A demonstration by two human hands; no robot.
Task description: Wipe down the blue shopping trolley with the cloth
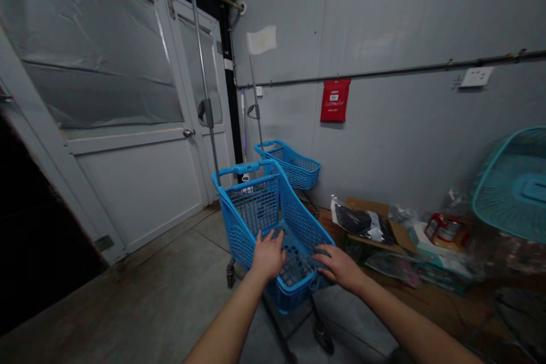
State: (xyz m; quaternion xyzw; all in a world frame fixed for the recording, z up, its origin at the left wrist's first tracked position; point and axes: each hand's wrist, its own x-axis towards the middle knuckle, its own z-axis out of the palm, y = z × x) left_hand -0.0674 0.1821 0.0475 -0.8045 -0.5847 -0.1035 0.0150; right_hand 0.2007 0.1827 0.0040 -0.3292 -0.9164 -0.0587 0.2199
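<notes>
In front of me stands a blue shopping cart (243, 202) with a mesh plastic basket and dark metal legs on wheels. My left hand (268, 255) is open, fingers spread, over the left side of the basket near its front end. By the right rim is my right hand (336, 264), also open, its fingers apart and pointing in over the edge. Whether either hand presses on the rim cannot be made out. A pole (200, 51) with a grey clip and a white flag rises from the cart's handle end.
Behind it, a second blue cart (305, 168) with a white flag (261, 40) stands against the grey wall. White double doors (140, 182) are on the left. Cardboard and plastic-wrapped goods (362, 222) lie to the right, below a turquoise fan (512, 182). A red pouch (335, 100) hangs on the wall.
</notes>
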